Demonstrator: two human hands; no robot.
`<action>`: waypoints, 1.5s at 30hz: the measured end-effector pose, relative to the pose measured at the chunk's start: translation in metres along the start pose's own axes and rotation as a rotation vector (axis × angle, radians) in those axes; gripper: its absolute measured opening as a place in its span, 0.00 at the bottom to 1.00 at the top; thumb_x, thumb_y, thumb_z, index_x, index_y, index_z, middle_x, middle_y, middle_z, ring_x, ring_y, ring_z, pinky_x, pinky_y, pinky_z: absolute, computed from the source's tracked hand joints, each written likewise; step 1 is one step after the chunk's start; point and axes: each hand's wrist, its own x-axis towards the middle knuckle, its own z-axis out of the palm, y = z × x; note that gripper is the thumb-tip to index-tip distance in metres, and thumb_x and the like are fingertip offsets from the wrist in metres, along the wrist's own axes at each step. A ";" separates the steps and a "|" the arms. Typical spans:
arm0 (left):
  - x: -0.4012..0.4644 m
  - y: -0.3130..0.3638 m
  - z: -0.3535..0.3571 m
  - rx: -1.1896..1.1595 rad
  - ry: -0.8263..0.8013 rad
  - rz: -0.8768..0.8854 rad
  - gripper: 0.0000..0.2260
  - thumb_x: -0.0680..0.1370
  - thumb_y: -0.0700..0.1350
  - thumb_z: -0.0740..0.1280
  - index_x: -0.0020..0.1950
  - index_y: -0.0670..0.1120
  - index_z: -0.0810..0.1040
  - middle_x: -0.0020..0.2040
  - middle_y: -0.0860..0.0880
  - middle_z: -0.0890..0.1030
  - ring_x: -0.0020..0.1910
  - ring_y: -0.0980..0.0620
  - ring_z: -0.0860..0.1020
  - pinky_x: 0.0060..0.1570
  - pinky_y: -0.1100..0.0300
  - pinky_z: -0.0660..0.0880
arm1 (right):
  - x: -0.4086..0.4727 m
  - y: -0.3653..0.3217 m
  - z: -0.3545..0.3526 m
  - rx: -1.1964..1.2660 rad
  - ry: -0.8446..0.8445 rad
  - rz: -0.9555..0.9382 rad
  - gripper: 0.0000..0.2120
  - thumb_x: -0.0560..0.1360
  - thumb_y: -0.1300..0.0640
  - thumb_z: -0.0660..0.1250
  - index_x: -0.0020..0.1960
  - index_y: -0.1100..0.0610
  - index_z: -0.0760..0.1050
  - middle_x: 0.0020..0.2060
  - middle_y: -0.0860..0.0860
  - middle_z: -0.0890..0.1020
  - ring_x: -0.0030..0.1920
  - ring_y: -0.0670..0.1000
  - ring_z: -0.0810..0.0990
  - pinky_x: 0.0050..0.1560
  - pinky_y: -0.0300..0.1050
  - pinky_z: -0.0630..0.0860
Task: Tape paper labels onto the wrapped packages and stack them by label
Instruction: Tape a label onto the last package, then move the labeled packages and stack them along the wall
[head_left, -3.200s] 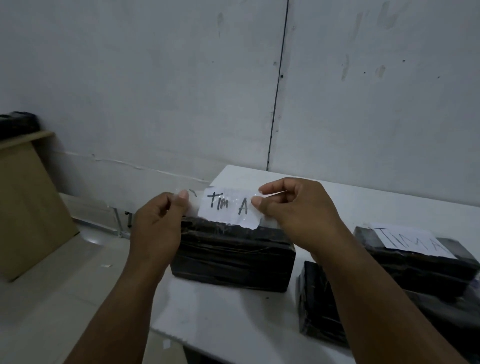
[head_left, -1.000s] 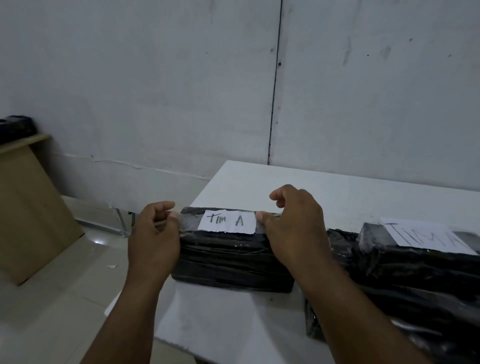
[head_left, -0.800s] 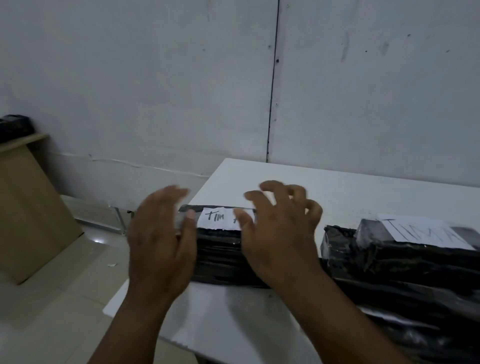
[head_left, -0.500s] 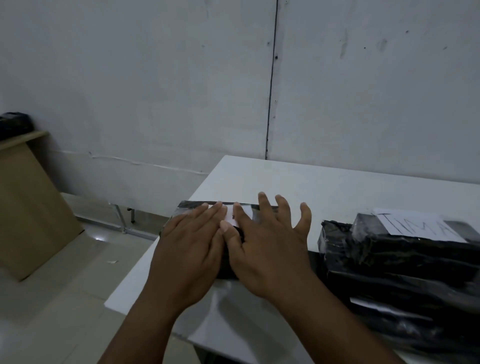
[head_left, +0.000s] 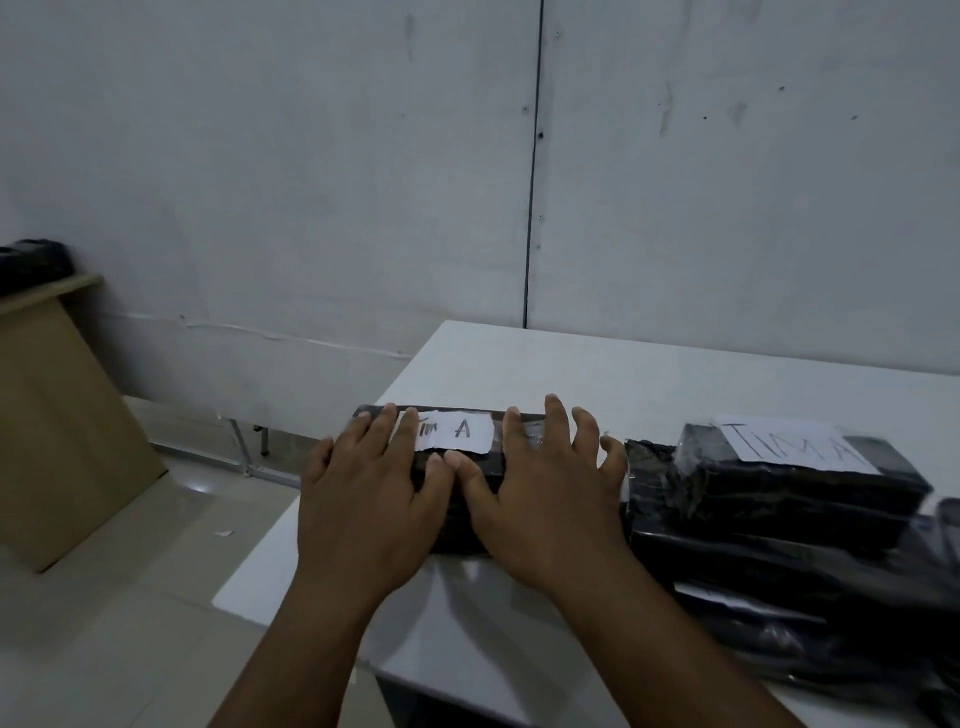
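Note:
A black wrapped package (head_left: 496, 470) lies near the left end of the white table (head_left: 597, 374). On its top sits a white paper label (head_left: 456, 431) reading "TIM A". My left hand (head_left: 371, 493) lies flat on the package's left part, its fingers covering the label's left edge. My right hand (head_left: 545, 483) lies flat on the right part, fingers spread, just right of the label. My two thumbs meet at the package's front edge. To the right stands a stack of black wrapped packages (head_left: 779, 519), the top one bearing a larger label (head_left: 795, 441) reading "TIM A".
The table's left edge is close to my left hand, with tiled floor (head_left: 104, 597) below. A brown board (head_left: 57, 426) leans at the far left with a dark object (head_left: 31, 262) on top. A white wall (head_left: 467, 156) rises behind the table.
My hands brought the taped label down onto the package, let go of its ends, pressed flat together over the label, and have now slid apart so the label shows between them.

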 end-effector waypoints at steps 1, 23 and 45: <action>0.001 0.001 0.000 -0.006 -0.007 -0.020 0.36 0.76 0.62 0.41 0.80 0.51 0.65 0.80 0.50 0.65 0.80 0.52 0.60 0.77 0.47 0.57 | -0.001 0.000 0.000 -0.004 0.001 0.009 0.46 0.73 0.24 0.36 0.83 0.49 0.54 0.83 0.57 0.48 0.80 0.61 0.41 0.73 0.65 0.38; 0.011 -0.003 -0.022 0.012 -0.177 -0.254 0.49 0.68 0.79 0.40 0.83 0.53 0.44 0.83 0.38 0.48 0.81 0.34 0.47 0.75 0.33 0.46 | -0.011 -0.004 -0.025 0.223 -0.022 -0.001 0.47 0.78 0.26 0.46 0.84 0.56 0.39 0.83 0.57 0.41 0.82 0.57 0.38 0.78 0.57 0.36; -0.006 0.169 -0.015 -0.578 -0.235 0.381 0.44 0.66 0.76 0.64 0.78 0.66 0.52 0.77 0.59 0.61 0.77 0.59 0.54 0.78 0.50 0.54 | -0.063 0.171 -0.125 0.311 0.071 0.349 0.60 0.65 0.35 0.79 0.82 0.47 0.44 0.79 0.53 0.62 0.78 0.56 0.60 0.74 0.55 0.63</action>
